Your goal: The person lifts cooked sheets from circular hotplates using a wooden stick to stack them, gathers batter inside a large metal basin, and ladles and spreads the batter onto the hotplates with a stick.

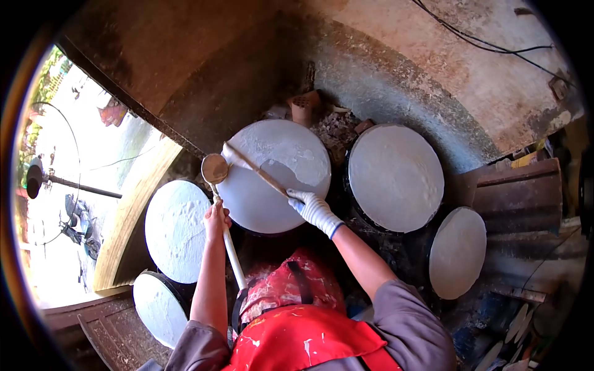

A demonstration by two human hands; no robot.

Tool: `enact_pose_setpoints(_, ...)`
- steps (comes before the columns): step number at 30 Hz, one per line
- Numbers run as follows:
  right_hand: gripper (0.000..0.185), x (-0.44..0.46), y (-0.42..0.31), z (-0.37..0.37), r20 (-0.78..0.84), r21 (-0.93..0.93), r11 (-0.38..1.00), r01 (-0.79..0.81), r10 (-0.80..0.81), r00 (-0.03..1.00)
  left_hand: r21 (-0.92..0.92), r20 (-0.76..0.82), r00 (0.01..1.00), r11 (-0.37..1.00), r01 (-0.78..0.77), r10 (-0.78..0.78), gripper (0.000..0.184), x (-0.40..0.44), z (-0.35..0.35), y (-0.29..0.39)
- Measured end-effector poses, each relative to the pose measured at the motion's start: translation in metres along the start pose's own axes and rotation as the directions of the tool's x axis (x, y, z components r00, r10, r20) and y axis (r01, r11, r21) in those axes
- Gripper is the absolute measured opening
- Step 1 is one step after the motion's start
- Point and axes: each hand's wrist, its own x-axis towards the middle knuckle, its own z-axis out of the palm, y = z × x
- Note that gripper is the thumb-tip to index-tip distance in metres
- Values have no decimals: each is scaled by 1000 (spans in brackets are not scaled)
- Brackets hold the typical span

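Observation:
My left hand, bare, is wrapped round the pale handle of a long-handled ladle. The ladle's round brown cup is at the left rim of the middle drum, which holds white liquid with a lumpy, paler patch on its surface. In a white knitted glove, my right hand grips a wooden stick by its near end. The stick slants over the drum, and its far end, thick with white, is close to the ladle cup. Whether the two touch I cannot tell.
More white-filled drums stand around: two at left and two at right. Behind the middle drum are a hollow brick and rubble against a curved wall. Corrugated sheets lean at right.

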Motion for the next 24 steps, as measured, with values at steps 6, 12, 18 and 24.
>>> enact_pose_setpoints(6,28,36,3,-65,-245,-62,997,-42,25,969,-47,15,1000,999,27,-26,20,-18,-18,-1)
enact_pose_setpoints(12,28,31,-1,-53,249,-174,984,30,14,968,-103,110,994,995,-5,17,25,-34,-30,-4)
enact_pose_setpoints(18,31,55,14,-91,-29,-151,988,-41,37,999,-124,35,999,992,31,-27,34,-60,-32,2)
enact_pose_setpoints(24,35,43,-15,-74,343,-278,958,64,36,939,-237,38,997,968,80,-73,38,-79,-28,13)
